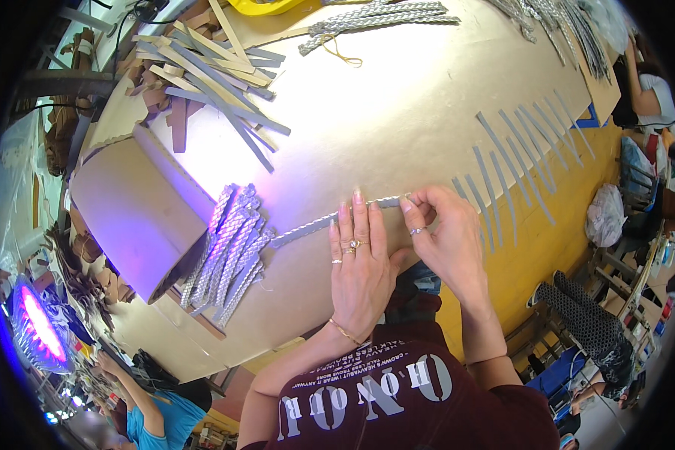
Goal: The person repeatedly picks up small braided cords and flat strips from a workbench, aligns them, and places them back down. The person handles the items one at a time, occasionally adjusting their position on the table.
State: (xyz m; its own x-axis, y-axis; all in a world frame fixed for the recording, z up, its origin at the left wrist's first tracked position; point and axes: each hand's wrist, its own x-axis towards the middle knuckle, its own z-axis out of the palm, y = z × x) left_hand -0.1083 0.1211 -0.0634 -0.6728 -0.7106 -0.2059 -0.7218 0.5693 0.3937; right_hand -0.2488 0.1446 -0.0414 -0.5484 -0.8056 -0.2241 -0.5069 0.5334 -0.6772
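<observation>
I see left hand (361,259) flat, fingers spread, pressing silver braided strip (315,224) onto table (397,127). Right hand (442,232) pinches strip's right end. Left of strip: pile of finished braids (229,251). Right of it: row of flat grey strips (517,161), unbraided, judged left.

Silver braided strip (330,220): flat on desk (397,120), stretched straight; left hand (360,262) presses its middle, right hand (446,240) pinches its end.

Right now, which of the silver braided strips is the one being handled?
The lone braided strip stretched flat under the left hand, its end pinched by the right hand; the other braids lie bundled leftward.
</observation>
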